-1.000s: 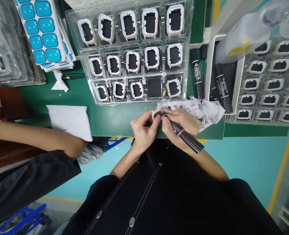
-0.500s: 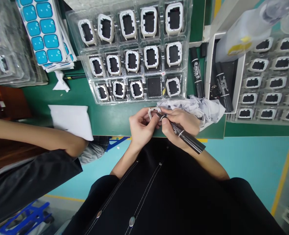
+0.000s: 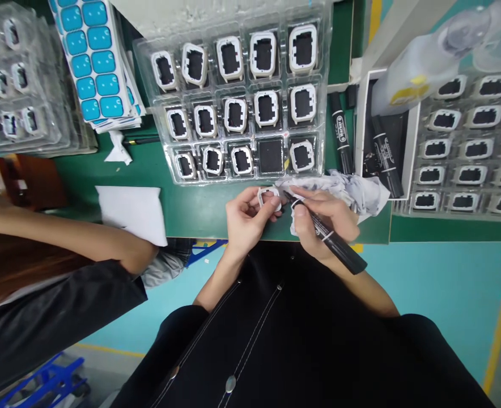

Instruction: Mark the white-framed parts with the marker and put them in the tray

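Note:
Over the front edge of the green bench, my left hand (image 3: pixel 246 218) pinches a small white frame (image 3: pixel 266 195) between thumb and fingers. The frame is rounded and has an open middle, like a watch case. My right hand (image 3: pixel 325 218) is closed round a black marker (image 3: pixel 335 246), whose tip points left at the frame with a small gap between them. Behind my hands lies a clear plastic tray (image 3: pixel 250 180) with several like frames in its pockets. One front-row pocket (image 3: pixel 271 156) holds no frame.
Beside the tray stand a marker (image 3: pixel 341 136), crumpled white cloth (image 3: pixel 363 192) and a white box (image 3: pixel 412 136) with another marker and a bottle (image 3: pixel 407 85). Another tray (image 3: pixel 446 209) is at right. Blue-patterned sheets (image 3: pixel 101 73), a folded white cloth (image 3: pixel 134 212) and a co-worker's arm (image 3: pixel 84 229) are left.
My right hand has drawn the marker back to the right, away from the frame. My left hand still holds the frame nearly in place. The camera view has shifted slightly.

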Demonstrator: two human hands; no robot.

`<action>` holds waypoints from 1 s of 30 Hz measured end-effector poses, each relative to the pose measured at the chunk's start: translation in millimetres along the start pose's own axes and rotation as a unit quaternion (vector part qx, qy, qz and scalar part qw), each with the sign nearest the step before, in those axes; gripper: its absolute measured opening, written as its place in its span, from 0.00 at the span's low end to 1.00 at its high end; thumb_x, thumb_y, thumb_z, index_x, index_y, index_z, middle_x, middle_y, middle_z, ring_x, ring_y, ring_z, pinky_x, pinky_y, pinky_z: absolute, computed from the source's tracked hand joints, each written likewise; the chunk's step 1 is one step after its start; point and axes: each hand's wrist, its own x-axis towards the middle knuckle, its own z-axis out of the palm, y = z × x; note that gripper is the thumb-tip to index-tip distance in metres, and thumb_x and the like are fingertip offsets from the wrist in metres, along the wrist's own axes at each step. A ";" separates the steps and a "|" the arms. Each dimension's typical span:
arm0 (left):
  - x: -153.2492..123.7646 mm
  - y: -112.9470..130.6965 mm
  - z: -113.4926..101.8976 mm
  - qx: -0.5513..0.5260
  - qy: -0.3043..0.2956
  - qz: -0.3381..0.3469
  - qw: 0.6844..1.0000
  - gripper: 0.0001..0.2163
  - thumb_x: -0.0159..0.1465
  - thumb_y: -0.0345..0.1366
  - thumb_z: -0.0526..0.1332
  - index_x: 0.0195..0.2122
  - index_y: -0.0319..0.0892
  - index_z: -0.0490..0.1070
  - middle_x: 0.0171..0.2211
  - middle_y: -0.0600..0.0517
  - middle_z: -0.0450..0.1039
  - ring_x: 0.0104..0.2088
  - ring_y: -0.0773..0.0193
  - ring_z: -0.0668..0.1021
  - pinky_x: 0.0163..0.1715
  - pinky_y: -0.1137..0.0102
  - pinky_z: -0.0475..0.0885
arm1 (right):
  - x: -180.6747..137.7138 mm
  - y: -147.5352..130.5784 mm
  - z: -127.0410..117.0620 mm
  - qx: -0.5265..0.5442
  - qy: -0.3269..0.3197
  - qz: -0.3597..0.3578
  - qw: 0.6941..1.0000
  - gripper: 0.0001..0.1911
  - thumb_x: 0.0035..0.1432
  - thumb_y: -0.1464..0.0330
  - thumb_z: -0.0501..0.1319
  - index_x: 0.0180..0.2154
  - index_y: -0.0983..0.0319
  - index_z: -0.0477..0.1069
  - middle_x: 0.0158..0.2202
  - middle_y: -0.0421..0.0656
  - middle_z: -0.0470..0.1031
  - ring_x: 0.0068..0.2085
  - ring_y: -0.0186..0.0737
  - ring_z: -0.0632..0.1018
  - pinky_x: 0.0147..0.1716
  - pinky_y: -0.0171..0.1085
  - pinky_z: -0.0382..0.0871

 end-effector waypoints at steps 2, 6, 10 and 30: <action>0.4 1.7 -0.3 0.001 0.001 -0.015 1.000 0.19 0.61 0.51 0.81 0.38 0.41 0.81 0.31 0.50 0.86 0.24 0.66 0.83 0.24 0.73 0.79 | -0.3 1.2 -1.2 -0.006 0.022 0.003 1.000 0.07 0.70 0.72 0.68 0.47 0.56 0.74 0.36 0.39 0.84 0.45 0.52 0.91 0.41 0.49 0.91; -0.5 2.1 -0.6 -0.004 0.007 -0.024 1.000 0.18 0.62 0.49 0.81 0.38 0.40 0.81 0.30 0.49 0.86 0.21 0.67 0.81 0.20 0.74 0.75 | -1.7 3.2 -0.9 0.005 0.048 -0.005 0.999 0.06 0.72 0.70 0.68 0.47 0.55 0.74 0.32 0.37 0.82 0.42 0.51 0.90 0.40 0.50 0.91; -1.0 -0.9 -3.0 -0.019 0.009 -0.018 1.000 0.18 0.61 0.49 0.81 0.38 0.41 0.82 0.31 0.48 0.87 0.22 0.67 0.81 0.21 0.74 0.75 | -4.2 2.4 -0.6 -0.011 0.047 -0.005 0.999 0.10 0.69 0.72 0.70 0.49 0.55 0.75 0.41 0.42 0.86 0.43 0.52 0.91 0.40 0.50 0.90; 2.3 5.2 -20.4 0.003 -0.049 0.045 0.998 0.13 0.64 0.46 0.80 0.41 0.43 0.86 0.37 0.48 0.86 0.39 0.58 0.87 0.43 0.67 0.83 | -4.3 5.3 1.7 -0.071 0.066 -0.069 0.993 0.09 0.69 0.70 0.70 0.49 0.57 0.76 0.37 0.42 0.84 0.37 0.49 0.89 0.35 0.47 0.89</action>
